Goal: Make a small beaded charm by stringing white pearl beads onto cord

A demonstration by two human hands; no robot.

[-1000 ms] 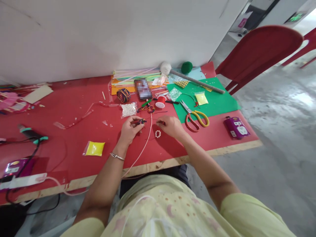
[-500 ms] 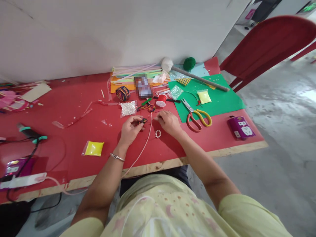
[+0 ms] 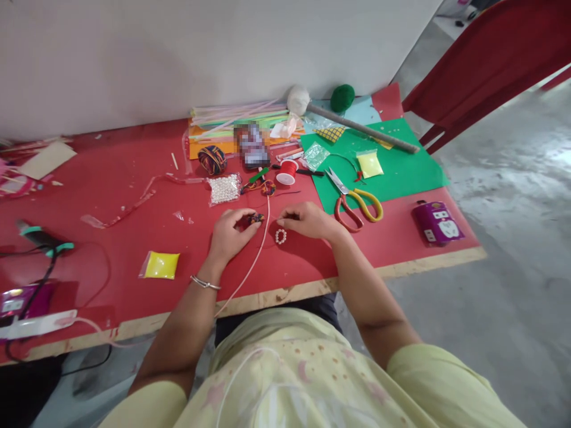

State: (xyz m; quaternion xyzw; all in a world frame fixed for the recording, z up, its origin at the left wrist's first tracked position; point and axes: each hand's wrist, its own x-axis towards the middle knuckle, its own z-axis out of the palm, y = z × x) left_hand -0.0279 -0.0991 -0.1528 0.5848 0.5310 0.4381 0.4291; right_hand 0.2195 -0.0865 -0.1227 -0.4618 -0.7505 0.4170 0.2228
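Observation:
My left hand point(image 3: 232, 235) pinches a small dark multicoloured yarn piece point(image 3: 256, 219) between thumb and fingers, just above the red table. My right hand point(image 3: 310, 220) is closed, thumb against fingertips; whatever they hold is too small to make out. Right below those fingertips lies a ring of white pearl beads point(image 3: 281, 236). A pale cord point(image 3: 256, 257) runs between my hands toward the table's front edge. Beyond them sit another multicoloured yarn piece point(image 3: 268, 188), a spool of red thread point(image 3: 286, 172) and a bag of white beads point(image 3: 225, 188).
Scissors point(image 3: 354, 202) lie partly on a green sheet point(image 3: 392, 172) at right, near a purple power socket point(image 3: 439, 223). A yarn ball point(image 3: 212, 160) and a phone point(image 3: 255, 157) are farther back. At left are a yellow packet point(image 3: 161, 265) and a glue gun point(image 3: 42, 238).
My right fingertips have come down and nearer to me, closer to the bead ring. My left hand keeps the yarn piece, shifted slightly nearer. The camera view has shifted a little.

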